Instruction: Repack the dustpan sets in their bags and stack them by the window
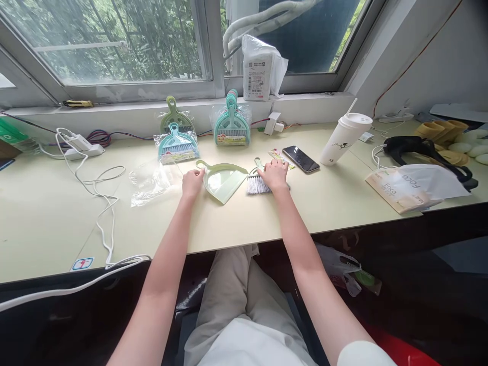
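A pale green dustpan (229, 187) lies on the table, its handle toward the upper left. My left hand (192, 183) is closed at the dustpan's left edge, fingers pinching it near the handle. To the right, a small hand brush (259, 185) with a green handle and whitish bristles rests on the table. My right hand (275, 174) lies over the brush's right part, fingers bent around its top and hiding much of it. A small printed card (291, 166) lies just behind that hand. Left of my left hand is a crumpled clear plastic bag (149, 184).
Wrapped dustpan sets in blue (178, 145), green and teal (232, 122) stand near the window sill. A phone (301, 158), a white cup with straw (345, 137) and a tissue pack (407, 190) are on the right. White cables (110, 203) trail across the left side.
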Demonstrator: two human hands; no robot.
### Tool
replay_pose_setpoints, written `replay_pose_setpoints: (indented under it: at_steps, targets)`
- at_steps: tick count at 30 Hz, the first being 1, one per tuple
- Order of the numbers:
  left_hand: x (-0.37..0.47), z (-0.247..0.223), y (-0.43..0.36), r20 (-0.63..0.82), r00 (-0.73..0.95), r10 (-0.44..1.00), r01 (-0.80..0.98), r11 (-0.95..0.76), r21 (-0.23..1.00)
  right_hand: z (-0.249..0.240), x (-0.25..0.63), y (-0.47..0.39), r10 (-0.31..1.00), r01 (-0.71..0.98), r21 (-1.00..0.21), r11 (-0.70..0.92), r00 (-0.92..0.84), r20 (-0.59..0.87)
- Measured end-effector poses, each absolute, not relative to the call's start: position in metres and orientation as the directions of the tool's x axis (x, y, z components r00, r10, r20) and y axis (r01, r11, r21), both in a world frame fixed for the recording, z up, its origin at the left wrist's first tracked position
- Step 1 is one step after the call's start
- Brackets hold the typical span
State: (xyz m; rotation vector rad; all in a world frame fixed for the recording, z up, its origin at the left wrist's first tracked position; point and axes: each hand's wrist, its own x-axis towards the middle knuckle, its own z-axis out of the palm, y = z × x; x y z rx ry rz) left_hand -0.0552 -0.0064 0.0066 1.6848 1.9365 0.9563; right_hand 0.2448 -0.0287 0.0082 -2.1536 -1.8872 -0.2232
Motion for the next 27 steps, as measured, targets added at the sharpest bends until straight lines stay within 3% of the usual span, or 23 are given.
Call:
replay_pose_setpoints:
  at_steps: [7,12,15,18,20,24,27]
  targets:
    - [-0.047,0.005,-0.011,0.187,-0.143,0.972,0.795,0.0,0.607,0.011,0.246,-0.03,0.953,0.94,-0.226,-0.255,0.284,0.106]
    - [-0.036,0.005,-0.016,0.185,-0.144,0.972,0.86,0.03,0.509,0.014,0.251,-0.031,0.938,0.925,-0.275,-0.263,0.312,0.153]
    - [-0.027,0.008,-0.025,0.19,0.02,0.982,0.893,-0.103,0.438,0.017,0.24,-0.031,0.924,0.904,-0.402,-0.142,0.267,0.273]
    - [-0.016,0.012,-0.037,0.206,0.416,0.886,0.801,-0.464,0.377,0.018,0.222,-0.033,0.96,0.884,-0.454,0.11,0.025,0.28]
    - [-0.01,0.013,-0.042,0.263,0.568,0.78,0.715,-0.626,0.311,0.017,0.213,-0.034,0.959,0.857,-0.452,0.247,-0.151,0.238]
    - [-0.012,0.009,-0.039,0.477,0.521,0.708,0.742,-0.652,0.156,0.011,0.208,-0.034,0.944,0.817,-0.483,0.316,-0.219,0.248]
    - [-0.021,0.004,-0.03,0.511,0.465,0.723,0.755,-0.625,0.197,0.006,0.21,-0.031,0.936,0.795,-0.509,0.329,-0.206,0.284]
